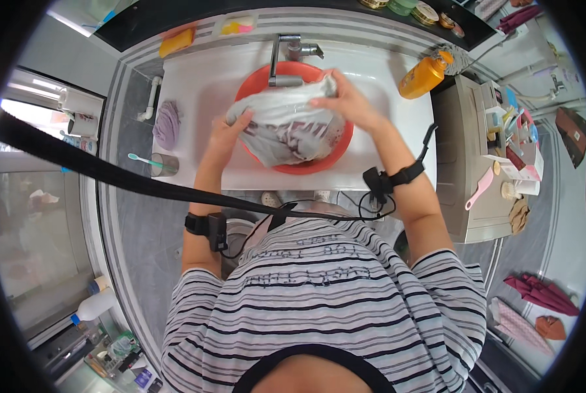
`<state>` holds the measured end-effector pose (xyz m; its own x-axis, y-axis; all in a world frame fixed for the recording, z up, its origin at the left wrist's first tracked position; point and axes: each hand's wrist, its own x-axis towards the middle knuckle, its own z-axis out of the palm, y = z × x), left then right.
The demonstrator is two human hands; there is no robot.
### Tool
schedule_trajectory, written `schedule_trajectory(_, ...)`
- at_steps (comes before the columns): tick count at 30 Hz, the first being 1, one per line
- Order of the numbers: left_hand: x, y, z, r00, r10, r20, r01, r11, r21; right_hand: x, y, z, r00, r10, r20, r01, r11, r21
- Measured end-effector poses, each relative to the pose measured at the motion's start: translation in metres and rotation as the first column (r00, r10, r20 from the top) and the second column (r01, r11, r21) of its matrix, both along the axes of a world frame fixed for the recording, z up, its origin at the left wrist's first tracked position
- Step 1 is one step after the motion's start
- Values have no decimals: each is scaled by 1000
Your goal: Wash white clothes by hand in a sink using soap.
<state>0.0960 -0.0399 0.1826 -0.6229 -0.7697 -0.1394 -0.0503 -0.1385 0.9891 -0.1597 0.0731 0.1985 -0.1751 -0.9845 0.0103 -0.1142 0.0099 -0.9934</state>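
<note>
Lying near the left edge of the white sink (181,72): bunched purple cloth (166,124). At the front left corner, see-through tumbler (167,167) with a toothbrush (143,159) leaning in it, upper end poking out past the left edge. In the middle of the sink, round red basin (248,85), holding brownish suds (335,136) toward its right side; wet grey-white garment (286,128) bunched over and partly inside it, anything underneath impossible to tell. Dark lettering facing up, long axis running left to right, roughly along the sink's front edge, right end angled toward the back. At the left end, left hand (227,134) pinching fabric, thumb on top, fingers mostly hidden. At mid back edge, chrome faucet (294,49), spout reaching forward over the basin. At the garment's back right part, right hand (345,101) gripping fabric, thumb spread from fingers. Near the back right corner, orange pump bottle (423,77), contents hidden. Beyond the right edge, beige cabinet (450,131) bearing a pink comb (480,188) and an open box (530,172) crowded with small items.
</note>
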Motion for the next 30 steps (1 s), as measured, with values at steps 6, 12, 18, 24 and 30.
schedule_trajectory(6, -12, -3, 76, 994, -33, -104, 22, 994, -110, -9, 12, 99, 988, -100, -113, 74, 973, -219)
schedule_trajectory(12, -22, -1, 136, 929, 27, -370, -61, 995, -80, 0, 3, 140, 967, -188, -170, 42, 781, -624)
schedule_trajectory(18, -7, -16, 65, 992, -44, -120, 40, 999, -35, -2, 12, 83, 980, -96, -173, 20, 918, -396)
schedule_trajectory(24, -4, -14, -34, 889, -259, 377, 380, 877, -294, -22, 33, -54, 944, 213, -250, -183, 973, 139)
schedule_trajectory(30, -28, -13, -102, 586, 13, 810, 779, 265, -568, -14, 20, -177, 770, 201, -605, -101, 975, 196)
